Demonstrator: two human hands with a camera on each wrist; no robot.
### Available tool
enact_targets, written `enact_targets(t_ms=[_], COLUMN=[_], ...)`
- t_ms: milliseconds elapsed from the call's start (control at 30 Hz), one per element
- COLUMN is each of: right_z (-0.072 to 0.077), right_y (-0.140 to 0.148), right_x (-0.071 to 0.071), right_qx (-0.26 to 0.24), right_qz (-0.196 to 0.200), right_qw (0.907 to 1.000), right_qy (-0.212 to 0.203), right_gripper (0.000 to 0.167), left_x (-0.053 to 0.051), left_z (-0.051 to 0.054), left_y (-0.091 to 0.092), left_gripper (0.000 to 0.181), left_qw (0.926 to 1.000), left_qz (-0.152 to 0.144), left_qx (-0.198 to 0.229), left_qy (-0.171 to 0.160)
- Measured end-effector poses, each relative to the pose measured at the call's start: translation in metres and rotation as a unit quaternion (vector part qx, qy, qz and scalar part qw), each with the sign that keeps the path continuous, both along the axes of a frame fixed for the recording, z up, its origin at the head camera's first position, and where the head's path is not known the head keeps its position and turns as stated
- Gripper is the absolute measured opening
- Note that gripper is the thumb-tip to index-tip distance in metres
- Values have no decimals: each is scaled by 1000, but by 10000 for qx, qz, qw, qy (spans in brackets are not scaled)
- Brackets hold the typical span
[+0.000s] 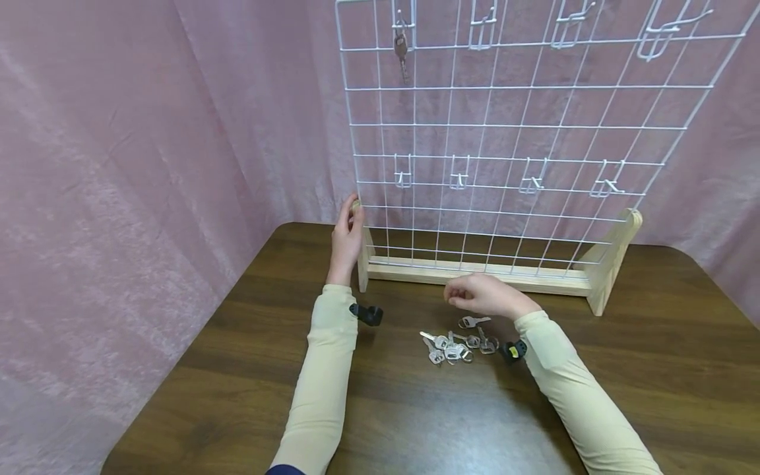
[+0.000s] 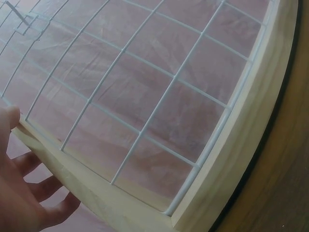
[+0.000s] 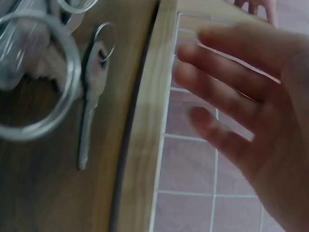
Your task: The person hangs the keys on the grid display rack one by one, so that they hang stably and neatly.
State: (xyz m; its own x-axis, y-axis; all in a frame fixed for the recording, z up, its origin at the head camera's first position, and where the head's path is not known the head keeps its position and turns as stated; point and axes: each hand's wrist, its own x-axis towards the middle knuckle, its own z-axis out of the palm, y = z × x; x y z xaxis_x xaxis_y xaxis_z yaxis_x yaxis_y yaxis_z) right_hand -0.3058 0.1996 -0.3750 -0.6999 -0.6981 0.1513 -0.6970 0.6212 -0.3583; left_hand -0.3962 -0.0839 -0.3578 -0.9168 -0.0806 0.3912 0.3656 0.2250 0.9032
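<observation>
A white wire grid rack (image 1: 493, 125) stands in a wooden base (image 1: 475, 272) on the table. My left hand (image 1: 346, 241) grips the upright wooden side support (image 2: 87, 191) at the rack's left end, with thumb and fingers on either side of the wood. In front of the base my right hand (image 1: 487, 295) hovers with loosely bent fingers, and nothing shows in it. Just below it lies a single key (image 1: 475, 321) with a ring, seen also in the right wrist view as a key (image 3: 94, 92). Several more ringed keys (image 1: 452, 353) lie in a loose pile nearer me.
One key (image 1: 401, 47) hangs from the upper-left hook. Other white hooks (image 1: 483, 23) line the upper row, and lower hooks (image 1: 458, 179) sit mid-grid. The right wooden support (image 1: 617, 257) rises at the far end. A pink curtain (image 1: 148, 165) hangs behind the brown table (image 1: 237, 369).
</observation>
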Motion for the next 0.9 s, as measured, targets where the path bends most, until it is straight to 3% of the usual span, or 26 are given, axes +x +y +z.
enact_targets(t_ms=[100,233,600,900], right_z=[-6,-12,-19,-24], right_y=[4,8,16,17], right_x=[-4,-6,-4,-8], right_qx=[156,350,465,469], right_qz=[194,390,513,359], right_qw=[9978,9932,9874,9863], right_qy=[-618,-1040,-1423,-1542], right_gripper=[7,16,35,25], left_x=[-1,-1,-2,-3], left_z=[0,2,-2,0], left_y=[0,0,-1,-1], left_gripper=[46,44,44,45], left_qw=[10000,10000,10000,9999], left_qz=[8,9,24,6], left_qx=[-17,-17,-54,-98], left_qy=[16,21,-43,-52])
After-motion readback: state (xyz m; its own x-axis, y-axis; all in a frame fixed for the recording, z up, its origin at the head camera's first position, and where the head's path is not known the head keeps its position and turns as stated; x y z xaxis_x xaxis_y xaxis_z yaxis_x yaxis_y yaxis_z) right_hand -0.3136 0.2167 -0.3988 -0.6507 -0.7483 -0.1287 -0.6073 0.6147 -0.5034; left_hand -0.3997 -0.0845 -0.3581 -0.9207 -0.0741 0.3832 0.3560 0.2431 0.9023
